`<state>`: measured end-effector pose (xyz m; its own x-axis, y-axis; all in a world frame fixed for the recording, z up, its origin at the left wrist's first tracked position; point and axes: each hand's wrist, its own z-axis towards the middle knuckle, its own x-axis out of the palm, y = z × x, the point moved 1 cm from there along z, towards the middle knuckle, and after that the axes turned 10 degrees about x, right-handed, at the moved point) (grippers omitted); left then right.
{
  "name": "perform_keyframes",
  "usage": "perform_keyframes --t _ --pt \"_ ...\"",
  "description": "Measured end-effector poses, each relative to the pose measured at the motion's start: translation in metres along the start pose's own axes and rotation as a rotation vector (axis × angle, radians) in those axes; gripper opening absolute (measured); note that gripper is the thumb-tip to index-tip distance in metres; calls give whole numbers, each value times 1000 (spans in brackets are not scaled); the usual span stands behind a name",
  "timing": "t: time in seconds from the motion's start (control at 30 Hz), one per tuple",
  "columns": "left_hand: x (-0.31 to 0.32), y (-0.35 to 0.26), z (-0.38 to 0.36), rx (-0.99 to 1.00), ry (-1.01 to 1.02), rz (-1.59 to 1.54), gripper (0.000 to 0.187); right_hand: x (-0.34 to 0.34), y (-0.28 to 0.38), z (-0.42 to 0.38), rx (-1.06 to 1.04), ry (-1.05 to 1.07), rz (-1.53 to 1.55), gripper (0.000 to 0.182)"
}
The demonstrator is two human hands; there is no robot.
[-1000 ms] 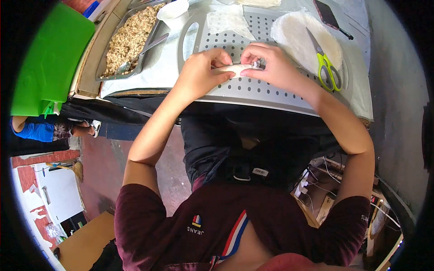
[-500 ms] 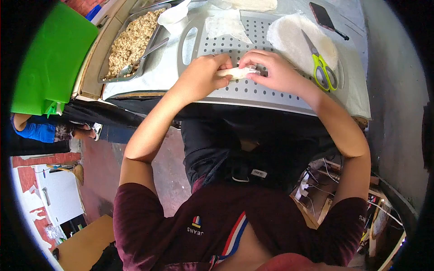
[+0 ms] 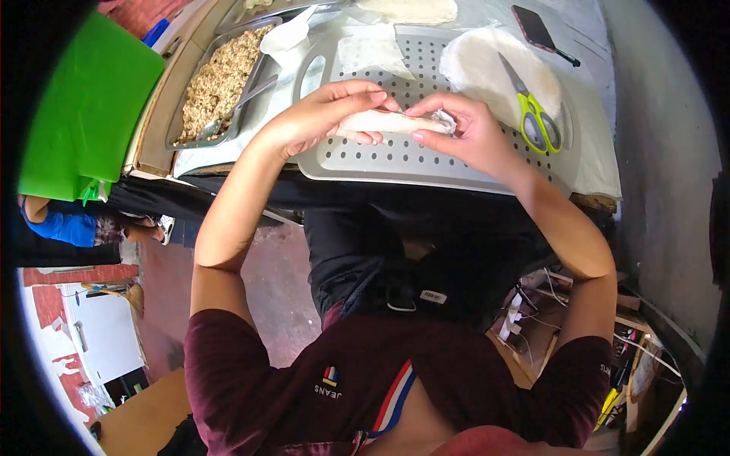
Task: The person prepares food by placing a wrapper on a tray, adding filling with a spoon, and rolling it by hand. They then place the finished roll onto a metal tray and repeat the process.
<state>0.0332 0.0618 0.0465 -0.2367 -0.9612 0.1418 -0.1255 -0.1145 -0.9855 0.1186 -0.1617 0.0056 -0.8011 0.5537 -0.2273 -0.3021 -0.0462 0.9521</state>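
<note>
A pale, slim spring roll [image 3: 397,124] is held level just above the grey perforated board [image 3: 363,166]. My left hand [image 3: 331,114] is closed around its left part, thumb on top and fingertips underneath. My right hand [image 3: 475,137] pinches the right end between thumb and fingers, where the wrapper looks loose and crumpled. Beyond the hands, a cut piece of wrapper [image 3: 366,52] lies on the board. To the right, a stack of round white wrappers [image 3: 487,64] has green-handled scissors [image 3: 532,114] resting on it.
At the left, a metal tray [image 3: 237,118] holds crumbly filling [image 3: 220,80] and a spoon [image 3: 247,99]. Beside it stands a white cup [image 3: 287,45]. A phone [image 3: 532,29] lies at the far right. Another person's blue shirt [image 3: 65,224] shows at the left.
My left hand has turned and opened its grip so more of the roll shows. The roll and both hands have come slightly nearer to me. My right hand still pinches the right end.
</note>
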Motion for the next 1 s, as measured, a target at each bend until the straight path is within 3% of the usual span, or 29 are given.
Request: perform_keyframes --t 0.1,0.2,0.33,0.43,0.57,0.7,0.73,0.83,0.93,1.0 --pt "8 1 -1 366 82 514 21 0 3 -6 122 -18 124 26" --pt "23 0 -2 478 -21 671 20 -3 7 -10 196 -34 176 25" --pt "39 -16 0 309 -48 777 22 -9 8 -12 274 -65 287 26" --pt "30 -16 14 285 45 683 23 -13 11 -12 365 -95 428 30" --pt "0 -32 36 220 107 461 21 -12 12 -17 298 -266 550 37" --pt "-78 -77 67 249 -76 658 20 -15 12 -32 292 -428 569 31" --pt "-98 -92 74 252 -200 725 23 -17 6 -36 279 -383 532 28" --pt "-204 -106 117 163 -595 816 32 -23 -4 -46 298 -264 372 24" --pt "-299 -116 148 161 -655 805 29 -24 -5 -52 447 -363 361 25" --pt "-399 -98 190 81 -789 1023 29 -22 -1 -53 442 -421 391 25"
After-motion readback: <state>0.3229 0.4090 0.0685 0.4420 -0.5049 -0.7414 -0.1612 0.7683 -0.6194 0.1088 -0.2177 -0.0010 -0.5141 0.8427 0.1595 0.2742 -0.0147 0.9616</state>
